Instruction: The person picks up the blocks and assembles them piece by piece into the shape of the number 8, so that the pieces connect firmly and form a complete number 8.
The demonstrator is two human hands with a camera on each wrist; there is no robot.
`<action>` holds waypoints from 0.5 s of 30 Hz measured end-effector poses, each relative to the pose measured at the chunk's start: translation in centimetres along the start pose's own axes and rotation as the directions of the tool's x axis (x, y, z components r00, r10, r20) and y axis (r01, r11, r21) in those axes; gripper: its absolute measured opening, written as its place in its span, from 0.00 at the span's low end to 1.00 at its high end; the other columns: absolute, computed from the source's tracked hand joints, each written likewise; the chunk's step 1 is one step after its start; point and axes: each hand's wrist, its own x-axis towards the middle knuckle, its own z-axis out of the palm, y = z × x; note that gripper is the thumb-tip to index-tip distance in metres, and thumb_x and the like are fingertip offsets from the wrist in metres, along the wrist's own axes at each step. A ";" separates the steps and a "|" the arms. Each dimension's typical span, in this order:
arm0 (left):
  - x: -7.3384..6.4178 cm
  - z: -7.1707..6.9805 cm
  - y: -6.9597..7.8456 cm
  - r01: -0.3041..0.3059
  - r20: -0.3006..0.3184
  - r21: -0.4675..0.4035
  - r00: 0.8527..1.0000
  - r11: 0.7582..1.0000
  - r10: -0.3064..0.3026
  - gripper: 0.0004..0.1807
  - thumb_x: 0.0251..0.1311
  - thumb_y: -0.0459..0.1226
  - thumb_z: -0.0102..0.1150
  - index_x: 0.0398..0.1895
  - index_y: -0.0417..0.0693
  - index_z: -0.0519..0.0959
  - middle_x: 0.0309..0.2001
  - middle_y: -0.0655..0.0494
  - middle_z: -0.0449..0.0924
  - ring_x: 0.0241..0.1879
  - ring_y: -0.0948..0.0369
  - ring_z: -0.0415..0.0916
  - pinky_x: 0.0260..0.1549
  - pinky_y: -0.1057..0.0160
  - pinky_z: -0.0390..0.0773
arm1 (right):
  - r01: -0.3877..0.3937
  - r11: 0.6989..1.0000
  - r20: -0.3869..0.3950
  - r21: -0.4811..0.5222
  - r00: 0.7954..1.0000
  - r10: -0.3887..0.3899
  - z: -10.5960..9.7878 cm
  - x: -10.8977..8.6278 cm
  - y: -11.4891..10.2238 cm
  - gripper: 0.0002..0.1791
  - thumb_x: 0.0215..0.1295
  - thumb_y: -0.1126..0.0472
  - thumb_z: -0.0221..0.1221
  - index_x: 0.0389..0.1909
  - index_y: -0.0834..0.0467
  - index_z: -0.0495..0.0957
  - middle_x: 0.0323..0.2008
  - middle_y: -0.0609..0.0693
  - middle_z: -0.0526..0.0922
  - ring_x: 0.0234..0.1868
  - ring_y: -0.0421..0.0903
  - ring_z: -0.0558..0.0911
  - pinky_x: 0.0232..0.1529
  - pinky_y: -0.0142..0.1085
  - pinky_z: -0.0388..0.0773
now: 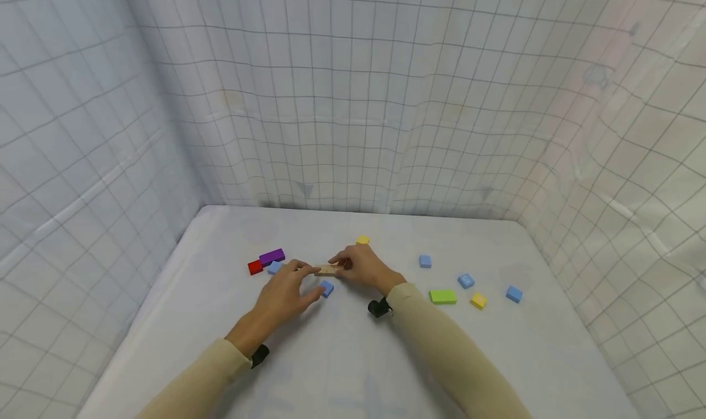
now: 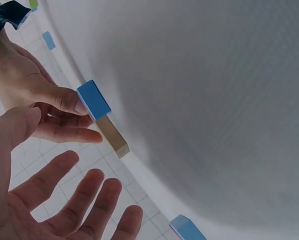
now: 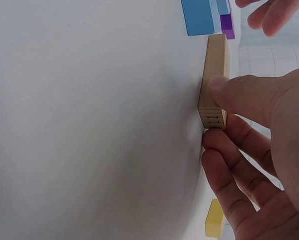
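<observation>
A plain wooden block lies in the middle of the table. My right hand pinches its right end, thumb along the near side and fingers behind, as the right wrist view shows. Close by its left end is my left hand, fingers spread and holding nothing. Between the hands, on the near side of the wooden block, a small blue block sits by the left thumb. Another blue block is partly covered by the left hand.
Behind the left hand lie a purple block and a red block. A yellow block sits beyond the right hand. Further right are a green block, a second yellow block and several blue ones. Grid-patterned curtains surround the table.
</observation>
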 end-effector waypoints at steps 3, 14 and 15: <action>-0.1 0.2 0.2 -0.002 0.005 -0.016 1.000 1.000 0.002 0.26 0.74 0.48 0.80 0.69 0.48 0.90 0.66 0.42 0.87 0.64 0.43 0.85 0.61 0.37 0.93 | 0.001 1.000 0.000 -0.002 1.000 -0.001 -0.1 -0.3 0.3 0.15 0.78 0.60 0.76 0.62 0.55 0.95 0.50 0.49 0.96 0.46 0.39 0.89 0.52 0.34 0.89; 0.6 1.2 0.6 -0.003 0.034 -0.037 0.999 0.999 0.004 0.26 0.74 0.49 0.81 0.70 0.50 0.90 0.66 0.44 0.88 0.63 0.46 0.88 0.64 0.39 0.92 | -0.049 0.999 0.029 -0.013 0.998 0.049 -1.7 -2.1 0.0 0.13 0.79 0.61 0.76 0.60 0.53 0.96 0.47 0.48 0.95 0.43 0.38 0.87 0.48 0.31 0.86; 0.6 1.2 0.6 -0.003 0.033 -0.038 0.999 0.999 0.005 0.26 0.74 0.49 0.81 0.70 0.50 0.90 0.66 0.44 0.88 0.63 0.46 0.88 0.64 0.39 0.91 | -0.049 0.999 0.031 -0.015 0.998 0.049 -1.8 -2.2 0.1 0.13 0.79 0.61 0.76 0.60 0.53 0.96 0.47 0.47 0.95 0.43 0.37 0.86 0.48 0.31 0.85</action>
